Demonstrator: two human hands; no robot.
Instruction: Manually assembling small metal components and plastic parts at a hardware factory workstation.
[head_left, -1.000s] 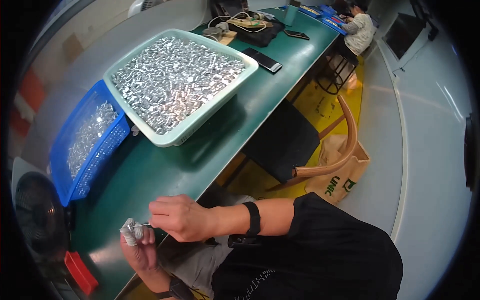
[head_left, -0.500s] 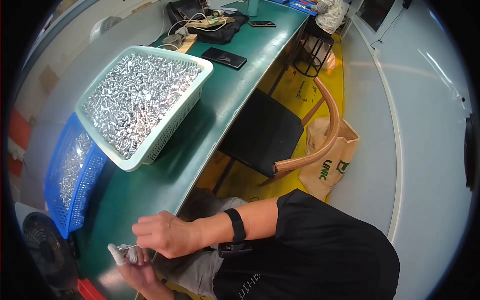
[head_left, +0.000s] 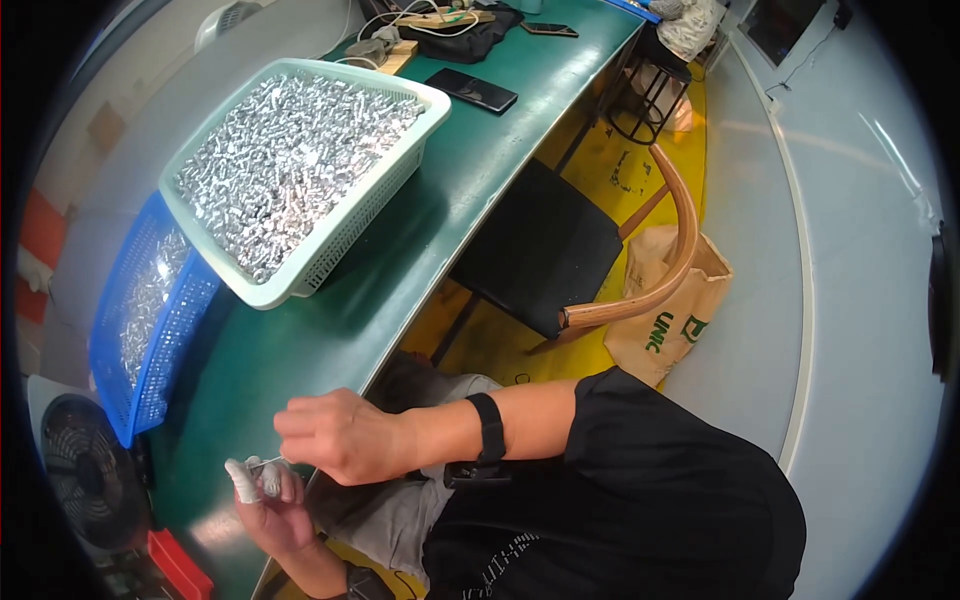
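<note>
My left hand (head_left: 268, 505) is low at the table's near edge, its fingertips in white covers, pinching a small silvery metal part (head_left: 262, 478). My right hand (head_left: 335, 437), with a black band on its wrist, sits just above and touches it, fingers closed around a thin metal piece at the part's top. What the right fingers grip is mostly hidden. Both hands hover over the green table (head_left: 330, 340).
A pale green basket (head_left: 330, 250) heaped with small silvery parts stands beyond the hands. A blue basket (head_left: 160, 370) of similar parts is beside it. A fan (head_left: 85, 475) and a red box (head_left: 178, 565) lie near the left hand. A black chair (head_left: 545, 250), a paper bag (head_left: 665, 320) and a phone (head_left: 472, 90) are further off.
The view has swung, so the baskets sit closer and further right. My hands stay together at the table edge, working the same small part.
</note>
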